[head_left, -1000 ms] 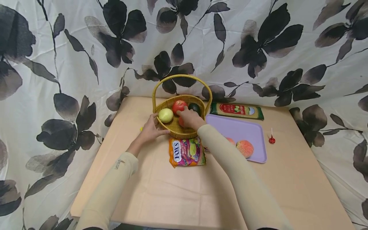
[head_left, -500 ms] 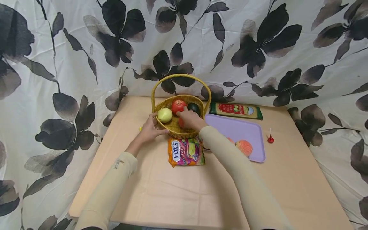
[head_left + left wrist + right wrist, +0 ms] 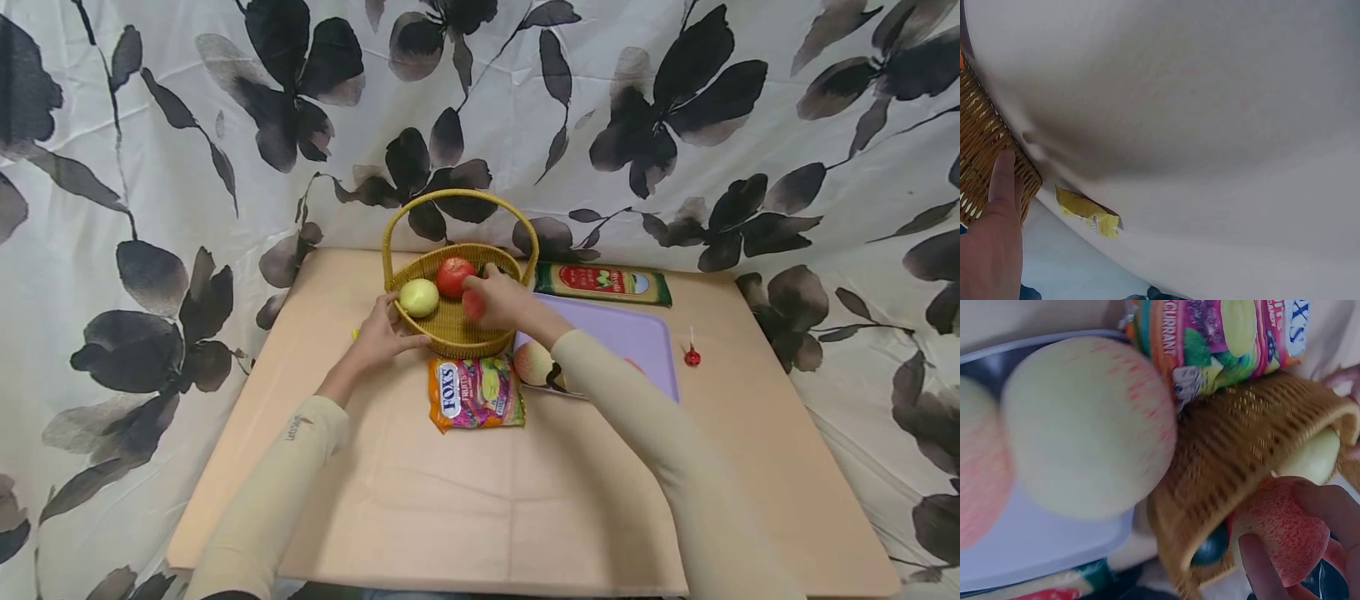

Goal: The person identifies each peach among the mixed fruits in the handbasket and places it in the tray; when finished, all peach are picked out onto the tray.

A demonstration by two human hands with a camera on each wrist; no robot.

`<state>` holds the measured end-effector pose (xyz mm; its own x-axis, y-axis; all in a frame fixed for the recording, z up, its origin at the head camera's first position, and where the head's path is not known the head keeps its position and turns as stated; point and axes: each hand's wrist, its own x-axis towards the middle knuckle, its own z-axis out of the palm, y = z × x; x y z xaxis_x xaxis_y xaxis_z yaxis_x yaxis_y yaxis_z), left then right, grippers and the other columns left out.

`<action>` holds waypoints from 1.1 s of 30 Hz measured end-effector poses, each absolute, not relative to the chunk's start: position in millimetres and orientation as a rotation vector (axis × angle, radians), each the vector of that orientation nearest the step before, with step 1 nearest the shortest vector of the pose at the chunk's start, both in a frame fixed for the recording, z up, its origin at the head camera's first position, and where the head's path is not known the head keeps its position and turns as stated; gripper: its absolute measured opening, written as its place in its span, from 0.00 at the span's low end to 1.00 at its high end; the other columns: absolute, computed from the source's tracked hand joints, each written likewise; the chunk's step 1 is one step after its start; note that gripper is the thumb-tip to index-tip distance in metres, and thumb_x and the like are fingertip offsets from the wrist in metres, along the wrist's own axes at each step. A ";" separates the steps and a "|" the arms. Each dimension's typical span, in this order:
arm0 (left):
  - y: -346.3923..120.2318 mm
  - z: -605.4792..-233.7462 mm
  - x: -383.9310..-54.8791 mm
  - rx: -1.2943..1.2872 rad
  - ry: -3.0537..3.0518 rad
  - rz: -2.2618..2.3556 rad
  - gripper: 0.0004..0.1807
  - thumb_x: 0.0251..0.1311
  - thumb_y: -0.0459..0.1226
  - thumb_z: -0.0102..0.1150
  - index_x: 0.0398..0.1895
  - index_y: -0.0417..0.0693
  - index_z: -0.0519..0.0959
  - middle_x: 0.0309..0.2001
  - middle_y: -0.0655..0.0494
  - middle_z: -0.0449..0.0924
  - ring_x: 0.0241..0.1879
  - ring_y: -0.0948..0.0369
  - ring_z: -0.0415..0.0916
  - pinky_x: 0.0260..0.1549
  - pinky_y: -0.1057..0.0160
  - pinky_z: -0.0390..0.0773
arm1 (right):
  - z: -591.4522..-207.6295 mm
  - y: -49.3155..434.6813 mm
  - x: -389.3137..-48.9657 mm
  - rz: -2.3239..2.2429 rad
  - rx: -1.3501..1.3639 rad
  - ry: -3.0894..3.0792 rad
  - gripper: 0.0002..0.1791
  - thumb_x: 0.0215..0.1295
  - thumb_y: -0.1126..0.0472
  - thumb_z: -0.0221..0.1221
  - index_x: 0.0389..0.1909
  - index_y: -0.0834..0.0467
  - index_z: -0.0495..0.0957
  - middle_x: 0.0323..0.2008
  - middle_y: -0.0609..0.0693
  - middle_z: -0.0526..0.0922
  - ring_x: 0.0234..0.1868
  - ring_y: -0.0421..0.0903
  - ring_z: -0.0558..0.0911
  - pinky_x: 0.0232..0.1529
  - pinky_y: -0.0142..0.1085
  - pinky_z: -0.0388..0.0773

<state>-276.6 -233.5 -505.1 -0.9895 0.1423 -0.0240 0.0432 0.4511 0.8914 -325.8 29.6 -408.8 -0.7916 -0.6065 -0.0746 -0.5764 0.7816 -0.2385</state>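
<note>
My right hand [image 3: 498, 300] pinches a red, speckled peach [image 3: 1282, 531] between thumb and fingers, over the right part of a yellow wicker basket [image 3: 457, 340]. At the basket's left end my left hand [image 3: 378, 333] grips the rim, thumb toward the front; in the left wrist view one finger lies along the woven wall. Inside the basket are a pale green round fruit [image 3: 418, 297] and a red round fruit [image 3: 454, 277]. A dark green fruit [image 3: 1212, 545] shows there in the right wrist view, mostly hidden by my right hand in the head view.
A FOX'S candy bag [image 3: 476, 393] lies in front of the basket. To the right is a purple tray [image 3: 656, 333] with pale peaches [image 3: 1088, 428], partly under my right sleeve. Behind it lies a long green packet [image 3: 603, 283]; a red lollipop [image 3: 692, 357] and a yellow-wrapped candy [image 3: 1088, 211] lie on the table.
My right hand has lifted the red peach a little and shifted right, covering the dark green fruit. A pale peach on the tray has come into view beside my sleeve. My left hand stays put.
</note>
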 end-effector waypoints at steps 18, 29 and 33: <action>-233.5 -507.8 -280.5 0.161 2.573 1.606 0.61 0.56 0.41 0.79 0.81 0.38 0.44 0.83 0.35 0.45 0.81 0.42 0.54 0.78 0.45 0.62 | -369.8 163.4 -288.4 -0.583 -0.874 2.945 0.39 0.54 0.65 0.75 0.68 0.56 0.73 0.61 0.69 0.69 0.48 0.62 0.79 0.43 0.53 0.86; -235.1 -506.9 -278.2 0.161 2.583 1.595 0.62 0.55 0.42 0.80 0.80 0.38 0.44 0.82 0.34 0.46 0.80 0.41 0.56 0.78 0.45 0.62 | -393.6 260.9 -270.6 -0.604 -0.426 2.977 0.42 0.57 0.59 0.75 0.71 0.60 0.68 0.64 0.75 0.66 0.57 0.70 0.74 0.52 0.64 0.84; -233.5 -505.7 -277.1 0.166 2.555 1.636 0.61 0.55 0.41 0.79 0.81 0.39 0.43 0.82 0.35 0.46 0.80 0.42 0.55 0.78 0.44 0.62 | -406.7 288.8 -262.1 -0.610 -0.336 2.961 0.41 0.59 0.57 0.74 0.71 0.61 0.68 0.65 0.76 0.64 0.58 0.71 0.72 0.54 0.67 0.81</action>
